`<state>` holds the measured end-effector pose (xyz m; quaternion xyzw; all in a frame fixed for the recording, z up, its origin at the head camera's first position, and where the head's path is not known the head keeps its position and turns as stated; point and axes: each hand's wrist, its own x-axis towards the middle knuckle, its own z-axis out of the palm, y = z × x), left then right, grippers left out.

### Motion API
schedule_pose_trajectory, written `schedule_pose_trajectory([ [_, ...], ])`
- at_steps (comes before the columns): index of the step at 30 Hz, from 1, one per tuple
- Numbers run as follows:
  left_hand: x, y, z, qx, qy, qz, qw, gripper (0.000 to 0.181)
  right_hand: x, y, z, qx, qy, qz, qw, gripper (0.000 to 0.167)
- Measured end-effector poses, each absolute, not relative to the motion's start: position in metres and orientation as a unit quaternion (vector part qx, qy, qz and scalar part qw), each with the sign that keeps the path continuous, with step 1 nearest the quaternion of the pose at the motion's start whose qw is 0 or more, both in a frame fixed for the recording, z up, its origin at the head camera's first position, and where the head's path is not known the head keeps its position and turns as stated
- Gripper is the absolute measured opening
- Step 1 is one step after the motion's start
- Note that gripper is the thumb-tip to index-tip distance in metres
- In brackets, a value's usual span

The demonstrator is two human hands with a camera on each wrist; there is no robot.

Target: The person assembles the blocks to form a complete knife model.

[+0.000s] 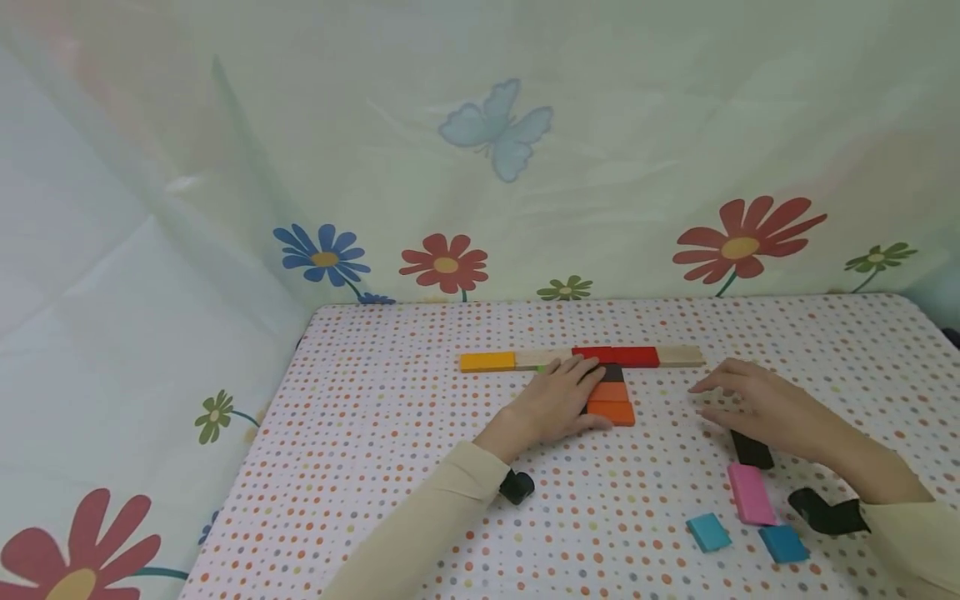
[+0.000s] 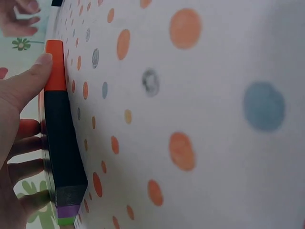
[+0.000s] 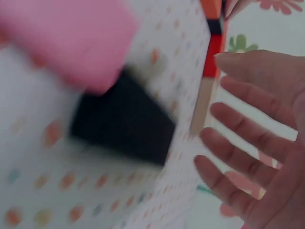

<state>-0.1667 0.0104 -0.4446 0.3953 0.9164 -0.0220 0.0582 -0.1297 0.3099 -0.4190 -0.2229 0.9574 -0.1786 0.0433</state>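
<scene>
My left hand point(image 1: 551, 400) lies over a flat group of blocks with its fingers extended. In the left wrist view its thumb touches an orange block point(image 2: 57, 71), and its fingertips rest along the side of a black block point(image 2: 69, 143). Purple point(image 2: 68, 211) and green point(image 2: 66, 221) blocks show beyond that. The group adjoins a row with a yellow block point(image 1: 487, 362), red blocks point(image 1: 633, 357) and a plain wooden block point(image 1: 680, 357); part is hidden under the hand. My right hand point(image 1: 757, 408) hovers with loose, spread fingers, holding nothing, above a loose black block point(image 1: 752, 451).
Close to the right forearm lie a pink block point(image 1: 750, 493), a light blue block point(image 1: 708, 532) and a darker blue block point(image 1: 784, 543). The dotted tabletop point(image 1: 360, 467) meets a flowered curtain point(image 1: 615, 167) at the back.
</scene>
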Motion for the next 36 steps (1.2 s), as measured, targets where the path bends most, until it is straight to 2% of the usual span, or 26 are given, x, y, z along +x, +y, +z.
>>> schedule_pose_trajectory([
  [4,-0.167,0.009,-0.444,0.394,0.917,-0.015,0.059,0.079,-0.123,0.328,-0.427,-0.200,0.966,-0.145,0.070,0.032],
  [11,-0.167,0.008,-0.443,0.395,0.916,0.004,0.067,0.078,-0.106,0.337,-0.439,-0.190,0.964,-0.174,0.062,0.049],
  [18,-0.168,0.009,-0.445,0.399,0.914,0.020,0.072,0.077,-0.109,0.332,-0.437,-0.185,0.965,-0.172,0.067,0.056],
  [21,-0.168,0.010,-0.447,0.400,0.914,0.023,0.073,0.077,-0.111,0.330,-0.436,-0.154,0.969,-0.175,0.083,0.059],
  [25,-0.167,0.010,-0.447,0.397,0.915,0.020,0.073,0.077,-0.114,0.330,-0.434,-0.118,0.971,-0.181,0.105,0.059],
  [27,-0.166,0.010,-0.446,0.395,0.916,0.016,0.072,0.077,-0.116,0.329,-0.432,-0.120,0.969,-0.183,0.111,0.053],
  [32,-0.167,0.010,-0.446,0.394,0.916,0.015,0.071,0.076,-0.122,0.315,-0.427,-0.143,0.964,-0.199,0.103,0.044],
  [36,-0.166,0.010,-0.447,0.394,0.916,0.017,0.071,0.076,-0.129,0.294,-0.424,-0.153,0.963,-0.210,0.076,0.043],
])
